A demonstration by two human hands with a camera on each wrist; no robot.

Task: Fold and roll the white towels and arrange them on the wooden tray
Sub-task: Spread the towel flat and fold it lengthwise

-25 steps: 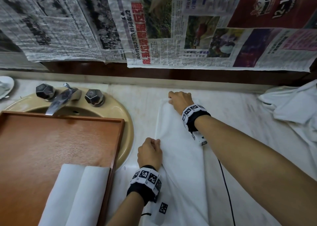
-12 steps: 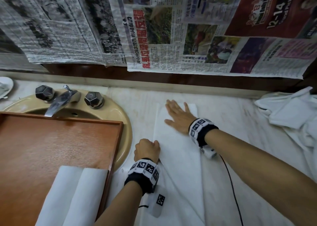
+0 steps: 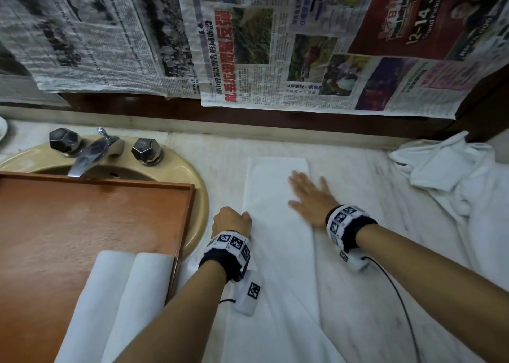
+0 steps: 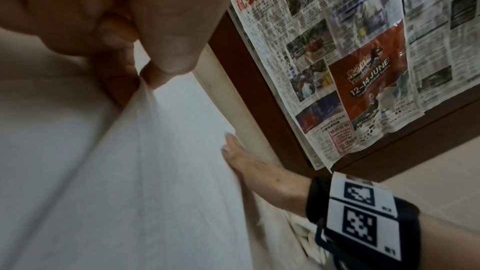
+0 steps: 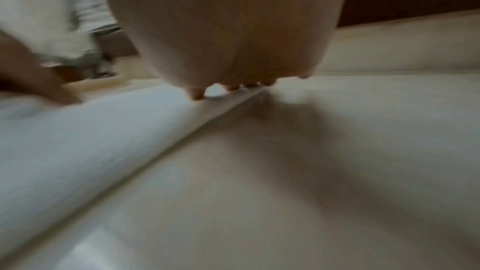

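A white towel (image 3: 278, 224), folded into a long strip, is seen on the marble counter (image 3: 358, 293) at centre frame. Its left edge is pinched by the curled fingers (image 4: 166, 56) of the left hand (image 3: 231, 222), while the right hand (image 3: 308, 197) is laid flat on it, fingers straight. Two rolled towels (image 3: 118, 293) are seen on the wooden tray (image 3: 82, 219) at lower left. "12-14 JUNE" is legible on the newspaper (image 4: 363, 81) above.

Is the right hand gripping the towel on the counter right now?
No, the right hand lies flat with straight fingers on the folded towel, while the left hand pinches its left edge.
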